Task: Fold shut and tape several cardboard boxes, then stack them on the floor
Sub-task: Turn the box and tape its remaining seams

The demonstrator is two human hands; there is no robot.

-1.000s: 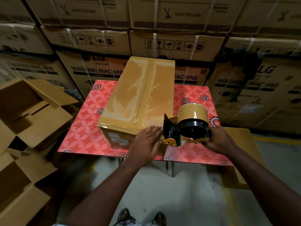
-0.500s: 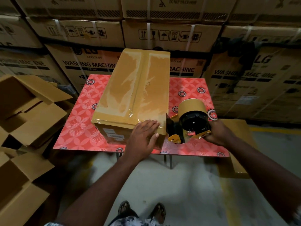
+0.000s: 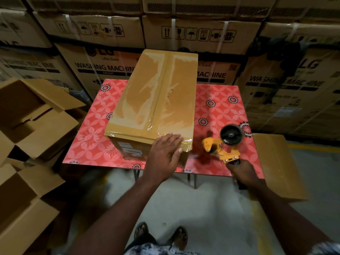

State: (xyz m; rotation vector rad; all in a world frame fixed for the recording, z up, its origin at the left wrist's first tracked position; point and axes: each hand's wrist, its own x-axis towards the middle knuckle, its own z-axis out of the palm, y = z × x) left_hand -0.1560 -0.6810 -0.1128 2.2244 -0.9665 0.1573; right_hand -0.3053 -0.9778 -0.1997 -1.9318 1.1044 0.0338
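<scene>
Looking down, we see a long, closed cardboard box [image 3: 156, 100] lying on the desk [image 3: 220, 111], whose top is a glossy red sheet printed with pale flowers and dark rosettes. The box is matte brown board, with a seam running lengthwise along its top. Wide strips of clear, shiny tape cover the seam; they wrinkle and catch the light, and one band wraps over the near edge. White labels sit on the near end face. Our left hand [image 3: 163, 155] lies flat, fingers straight, on the near right corner, pressing on the tape. Our right hand [image 3: 242, 170] is curled round the handle of a tape dispenser [image 3: 224, 144] with a yellow frame and a black hub. It is to the right of the box and apart from it, blurred; we cannot tell whether it touches the desk. To the left, plain open boxes [image 3: 33, 115] with raised flaps crowd against the desk's side. A closed brown box [image 3: 276, 162] sits low on the right. Behind the desk rises a wall of large printed cartons [image 3: 103, 69] bound with white straps. Below lies the grey concrete floor [image 3: 202, 208], with our sandalled feet [image 3: 178, 234] on it.
</scene>
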